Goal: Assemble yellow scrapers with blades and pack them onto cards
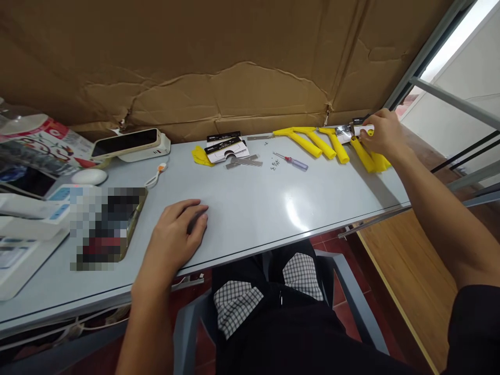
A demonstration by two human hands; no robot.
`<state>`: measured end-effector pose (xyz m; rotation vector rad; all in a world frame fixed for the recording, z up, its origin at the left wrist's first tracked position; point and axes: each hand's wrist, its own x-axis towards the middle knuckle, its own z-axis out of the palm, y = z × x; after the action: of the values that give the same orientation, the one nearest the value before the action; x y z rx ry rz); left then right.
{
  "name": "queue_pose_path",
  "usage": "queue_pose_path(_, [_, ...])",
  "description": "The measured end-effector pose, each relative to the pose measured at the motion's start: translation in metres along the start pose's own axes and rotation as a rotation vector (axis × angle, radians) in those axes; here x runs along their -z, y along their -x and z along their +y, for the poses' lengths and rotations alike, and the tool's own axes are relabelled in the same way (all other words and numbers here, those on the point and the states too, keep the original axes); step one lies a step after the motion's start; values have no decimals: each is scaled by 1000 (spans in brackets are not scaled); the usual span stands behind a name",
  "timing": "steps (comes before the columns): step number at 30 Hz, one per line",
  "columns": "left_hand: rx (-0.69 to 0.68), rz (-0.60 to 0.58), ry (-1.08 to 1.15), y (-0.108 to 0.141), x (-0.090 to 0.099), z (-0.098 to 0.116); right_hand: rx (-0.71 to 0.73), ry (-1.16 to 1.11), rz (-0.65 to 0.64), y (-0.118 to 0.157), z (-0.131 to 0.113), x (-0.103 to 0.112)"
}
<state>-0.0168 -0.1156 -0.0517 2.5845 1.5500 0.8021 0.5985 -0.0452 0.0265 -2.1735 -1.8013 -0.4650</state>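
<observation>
My left hand (175,232) rests on the desk near its front edge, fingers loosely bent and apart, holding nothing. At the desk's far right end my right hand (385,133) is closed around a small white and black box (368,128). Just below that hand lie yellow handles (366,157), partly hidden by it. Left of it, several yellow plastic handles (308,143) lie in a row, and a wide metal blade (344,134) shows beside one. A screwdriver (296,162) with a clear purplish handle lies by several small screws (275,164).
Black and white boxes (228,148), thin metal strips (245,161) and a yellow piece (201,156) sit at the back. To the left are a phone on a white block (144,153), a cable (156,175), a white mouse (89,177) and a blurred-out phone (135,213). Cardboard (234,62) stands behind.
</observation>
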Motion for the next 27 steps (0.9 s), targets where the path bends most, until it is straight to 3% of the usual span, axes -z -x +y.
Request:
queue_pose_path(2, [3,-3,4,0,0,0,52,-33,15,2,-25,5])
queue_pose_path(6, [7,10,17,1,-1,-1,155,-90,-82,9,-94,7])
queue_pose_path(9, [17,11,16,1,-2,-1,156,-55,-203,11,-144,2])
queue_pose_path(12, [11,12,27,1,-2,-1,116,-7,-286,6,-177,-6])
queue_pose_path(21, [22,-17,31,2,-2,1,82,-115,-360,-19,-207,-23])
queue_pose_path(24, [40,-23,21,2,-2,2,34,-277,-361,-26,-209,-23])
queue_pose_path(27, [55,4,16,2,0,7,-104,-519,-361,-25,-212,-17])
